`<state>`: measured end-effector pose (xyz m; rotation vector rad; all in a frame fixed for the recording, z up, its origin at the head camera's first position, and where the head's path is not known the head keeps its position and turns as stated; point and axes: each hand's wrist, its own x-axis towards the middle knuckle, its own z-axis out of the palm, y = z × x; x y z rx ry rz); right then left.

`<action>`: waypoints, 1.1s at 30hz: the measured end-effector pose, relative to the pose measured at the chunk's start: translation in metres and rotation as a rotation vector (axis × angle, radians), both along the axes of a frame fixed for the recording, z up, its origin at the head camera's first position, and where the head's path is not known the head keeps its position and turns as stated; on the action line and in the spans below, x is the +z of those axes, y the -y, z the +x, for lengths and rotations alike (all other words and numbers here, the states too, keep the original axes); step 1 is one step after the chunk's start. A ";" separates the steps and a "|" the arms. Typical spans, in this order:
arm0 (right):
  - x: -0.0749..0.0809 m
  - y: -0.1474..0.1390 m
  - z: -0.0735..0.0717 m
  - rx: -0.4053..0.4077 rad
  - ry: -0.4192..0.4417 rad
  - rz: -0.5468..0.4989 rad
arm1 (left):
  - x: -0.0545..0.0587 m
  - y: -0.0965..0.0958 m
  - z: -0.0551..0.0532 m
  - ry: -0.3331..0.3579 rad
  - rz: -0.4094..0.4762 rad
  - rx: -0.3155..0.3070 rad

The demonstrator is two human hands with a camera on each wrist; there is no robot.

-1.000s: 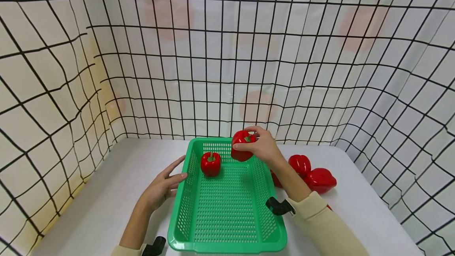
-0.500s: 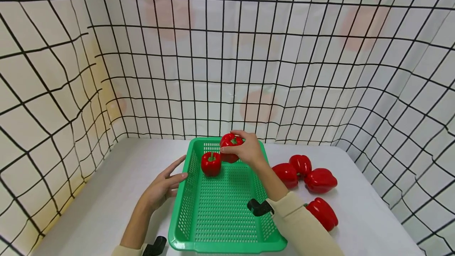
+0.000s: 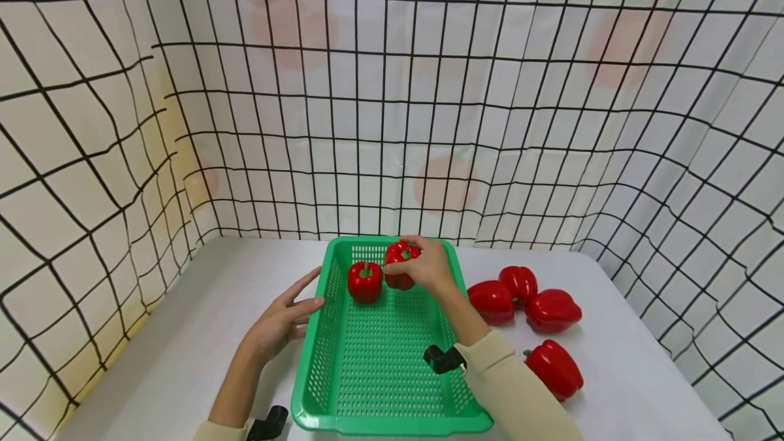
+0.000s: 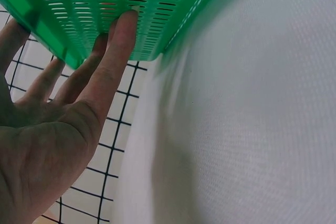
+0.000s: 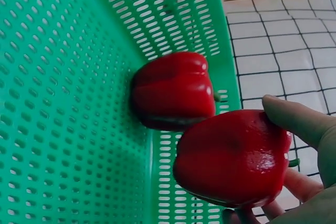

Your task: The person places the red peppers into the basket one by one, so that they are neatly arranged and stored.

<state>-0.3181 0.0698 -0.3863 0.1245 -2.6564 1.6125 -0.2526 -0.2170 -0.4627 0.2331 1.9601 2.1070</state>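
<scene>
Beige sleeve fabric (image 3: 220,431) ends at the near left, and from it the left hand (image 3: 275,329) reaches away and to the right, its fingers spread and extended, grasping nothing, with the thumb against the left side of a green, rectangular, perforated plastic basket (image 3: 382,366). This stands lengthwise, near to far, on a smooth white surface (image 3: 159,332).

Inside its far left part, a glossy red blocky bell pepper (image 3: 364,284) sits upright, green stem on top. Just right of it, in the far part of the basket, a second shiny red bell pepper with a short green stem (image 3: 398,282) lies between the thumb and fingers of the right hand (image 3: 431,267), which grips it with the stem toward the palm; whether it touches the basket floor is unclear. That arm slants in from the near right across the basket's right side.

Farther right, three loose red bell peppers (image 3: 553,311) cluster close together; one more red bell pepper (image 3: 554,369) lies nearer, apart from them.
</scene>
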 end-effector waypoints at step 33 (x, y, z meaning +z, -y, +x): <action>-0.024 -0.008 -0.008 -0.022 0.091 0.181 | 0.002 -0.002 0.002 0.013 -0.006 0.016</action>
